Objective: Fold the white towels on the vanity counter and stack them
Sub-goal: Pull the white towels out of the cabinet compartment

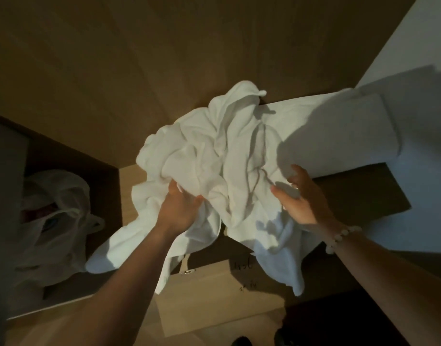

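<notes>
The counter (314, 136) is largely covered by a crumpled heap of white towels (222, 158), hanging over the front edge and not yet folded. One folded towel (374, 126) lies at the right end, so the task is judged barely started. The heap is gripped by the left hand (180, 208), fingers clamped in cloth, and touched by the right hand (305, 198), fingers spread apart; scribbled writing on the brown bag (214, 290) below cannot be read.

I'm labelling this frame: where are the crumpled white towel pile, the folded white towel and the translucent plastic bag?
Crumpled white towel pile (229, 156): head view, creased middle.
Folded white towel (351, 131): head view, shadowed flat top.
Translucent plastic bag (57, 211): head view, bunched upper part.
</notes>
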The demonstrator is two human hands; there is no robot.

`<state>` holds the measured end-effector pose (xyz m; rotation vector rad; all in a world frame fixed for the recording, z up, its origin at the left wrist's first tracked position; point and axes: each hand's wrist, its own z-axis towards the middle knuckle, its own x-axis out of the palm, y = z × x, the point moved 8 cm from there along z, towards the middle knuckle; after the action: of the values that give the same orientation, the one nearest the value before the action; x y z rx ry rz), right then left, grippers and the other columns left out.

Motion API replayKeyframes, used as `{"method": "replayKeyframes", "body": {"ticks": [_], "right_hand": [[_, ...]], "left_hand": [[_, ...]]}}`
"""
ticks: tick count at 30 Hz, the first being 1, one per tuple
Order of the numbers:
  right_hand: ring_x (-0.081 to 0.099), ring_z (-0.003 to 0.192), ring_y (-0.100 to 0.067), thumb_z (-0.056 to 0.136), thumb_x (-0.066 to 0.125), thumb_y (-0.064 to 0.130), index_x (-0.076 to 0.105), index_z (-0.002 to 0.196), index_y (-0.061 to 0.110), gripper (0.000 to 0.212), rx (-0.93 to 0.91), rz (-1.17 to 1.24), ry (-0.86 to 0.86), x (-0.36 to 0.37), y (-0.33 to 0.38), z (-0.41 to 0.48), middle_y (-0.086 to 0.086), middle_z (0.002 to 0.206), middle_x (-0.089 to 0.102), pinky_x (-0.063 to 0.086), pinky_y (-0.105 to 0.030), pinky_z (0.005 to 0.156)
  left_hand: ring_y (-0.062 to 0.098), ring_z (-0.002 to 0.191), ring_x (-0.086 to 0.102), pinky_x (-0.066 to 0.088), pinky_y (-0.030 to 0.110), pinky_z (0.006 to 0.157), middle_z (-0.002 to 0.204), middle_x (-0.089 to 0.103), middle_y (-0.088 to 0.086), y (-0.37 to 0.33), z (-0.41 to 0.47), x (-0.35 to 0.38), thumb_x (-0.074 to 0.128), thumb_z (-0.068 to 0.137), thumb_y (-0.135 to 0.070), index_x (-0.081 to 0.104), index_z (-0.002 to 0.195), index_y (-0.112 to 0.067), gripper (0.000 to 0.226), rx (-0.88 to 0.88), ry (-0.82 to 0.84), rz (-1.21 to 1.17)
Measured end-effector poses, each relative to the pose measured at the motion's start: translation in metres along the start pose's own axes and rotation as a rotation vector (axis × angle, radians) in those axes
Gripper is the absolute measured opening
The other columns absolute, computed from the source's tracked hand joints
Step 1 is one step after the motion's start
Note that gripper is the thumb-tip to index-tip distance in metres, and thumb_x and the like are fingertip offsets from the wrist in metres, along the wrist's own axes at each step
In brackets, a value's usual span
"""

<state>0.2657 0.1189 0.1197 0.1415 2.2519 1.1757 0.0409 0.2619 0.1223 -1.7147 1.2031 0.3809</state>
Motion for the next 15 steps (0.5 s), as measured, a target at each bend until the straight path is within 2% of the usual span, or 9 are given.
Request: {"method": "replayKeyframes", "body": {"ticks": [2,4,6,8,11,13,15], "right_hand": [[0.050,0.106,-0.009,0.088,0.061,0.027,0.037,0.139,0.008,0.059,-0.152,-0.158,-0.196,-0.008,0.008,-0.012,-0.010,0.128,0.053,0.034,-0.007,0.075],[0.061,0.100,-0.028,0.084,0.053,0.029,0.049,0.128,0.001,0.053,-0.323,-0.317,-0.360,-0.007,0.029,-0.026,-0.018,0.112,0.060,0.045,-0.023,0.078],[0.062,0.096,-0.033,0.078,0.052,0.028,0.053,0.123,0.000,0.054,-0.491,-0.430,-0.396,0.000,0.053,-0.036,-0.018,0.106,0.062,0.050,-0.033,0.079],[0.059,0.102,-0.032,0.075,0.062,0.021,0.051,0.126,0.004,0.054,-0.576,-0.439,-0.318,0.010,0.077,-0.045,-0.016,0.113,0.059,0.050,-0.039,0.084],[0.051,0.118,-0.033,0.070,0.068,0.020,0.050,0.129,0.010,0.063,-0.652,-0.561,-0.142,0.036,0.094,-0.055,-0.014,0.130,0.052,0.048,-0.045,0.091],[0.031,0.137,-0.031,0.075,0.066,0.025,0.041,0.139,0.014,0.070,-0.657,-0.694,0.016,0.059,0.090,-0.059,-0.011,0.148,0.036,0.036,-0.045,0.104],[0.001,0.146,-0.024,0.084,0.058,0.031,0.023,0.148,0.018,0.074,-0.603,-0.760,0.138,0.074,0.082,-0.060,-0.006,0.158,0.009,0.017,-0.040,0.116]], "left_hand": [[0.028,0.133,0.037,0.034,0.035,0.107,0.147,0.036,0.012,-0.012,-0.017,-0.018,0.062,0.088,-0.029,0.021,0.145,-0.006,0.074,0.056,-0.176,-0.047],[0.026,0.134,0.036,0.033,0.035,0.109,0.147,0.036,0.011,-0.023,-0.030,-0.039,0.064,0.087,-0.028,0.028,0.143,-0.006,0.070,0.111,-0.364,-0.051],[0.025,0.134,0.036,0.034,0.037,0.110,0.147,0.034,0.010,-0.028,-0.029,-0.060,0.064,0.087,-0.027,0.027,0.144,-0.007,0.070,0.111,-0.499,-0.061],[0.025,0.135,0.035,0.034,0.037,0.110,0.150,0.030,0.008,-0.030,-0.011,-0.077,0.063,0.088,-0.027,0.025,0.145,-0.009,0.072,0.075,-0.526,-0.075],[0.030,0.131,0.041,0.037,0.039,0.106,0.146,0.036,0.013,-0.025,0.026,-0.086,0.060,0.089,-0.035,0.027,0.144,-0.007,0.070,-0.001,-0.391,0.101],[0.032,0.119,0.050,0.043,0.041,0.097,0.133,0.048,0.017,-0.018,0.039,-0.088,0.058,0.088,-0.044,0.040,0.136,-0.006,0.064,-0.053,-0.312,0.267],[0.030,0.108,0.056,0.047,0.039,0.086,0.121,0.057,0.015,-0.016,0.036,-0.090,0.061,0.085,-0.046,0.052,0.124,-0.008,0.055,-0.066,-0.322,0.295]]}}
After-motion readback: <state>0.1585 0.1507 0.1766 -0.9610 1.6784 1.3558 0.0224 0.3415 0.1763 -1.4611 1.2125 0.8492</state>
